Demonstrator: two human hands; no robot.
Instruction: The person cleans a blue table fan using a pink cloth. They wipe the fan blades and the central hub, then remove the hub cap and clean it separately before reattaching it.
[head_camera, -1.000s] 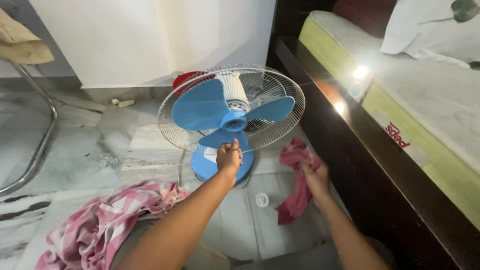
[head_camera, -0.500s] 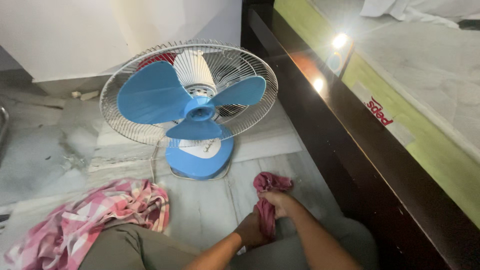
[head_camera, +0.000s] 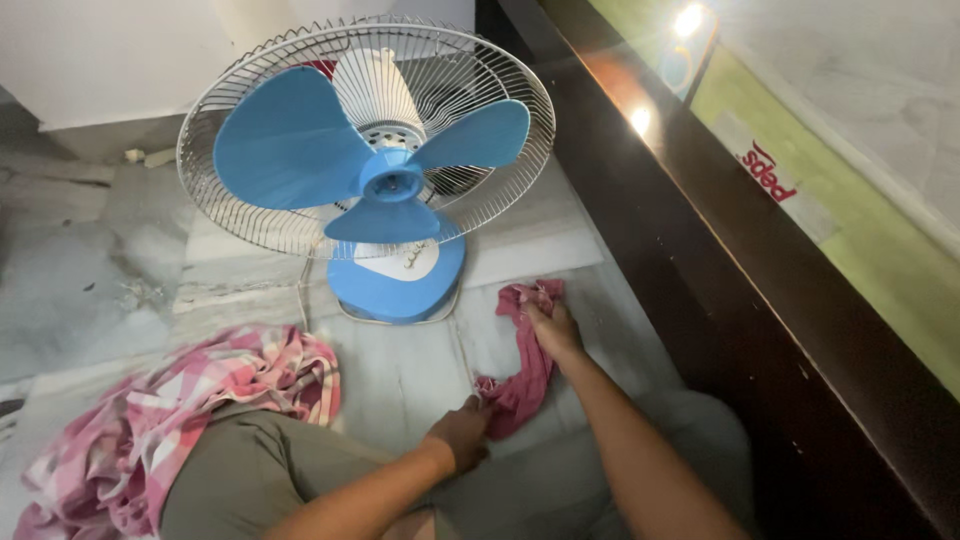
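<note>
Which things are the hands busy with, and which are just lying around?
In use:
- dark pink rag, gripped by left hand and right hand

Lying about:
- blue table fan, front guard off
- pink checked cloth
- dark bed frame
</note>
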